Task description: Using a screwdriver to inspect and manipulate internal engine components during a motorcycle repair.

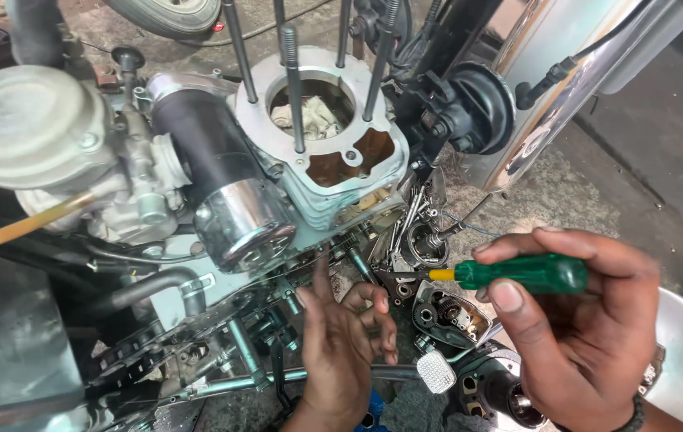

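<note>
In the head view, my right hand gripped a green-handled screwdriver, held level and well below the cylinder, its shaft pointing left toward the engine parts under it. My left hand was spread wide and held nothing, fingers up, near the chain and frame tubes. The cylinder showed 5 studs standing around a bore stuffed with a rag. The carburetor sat at left, beside the black starter motor.
</note>
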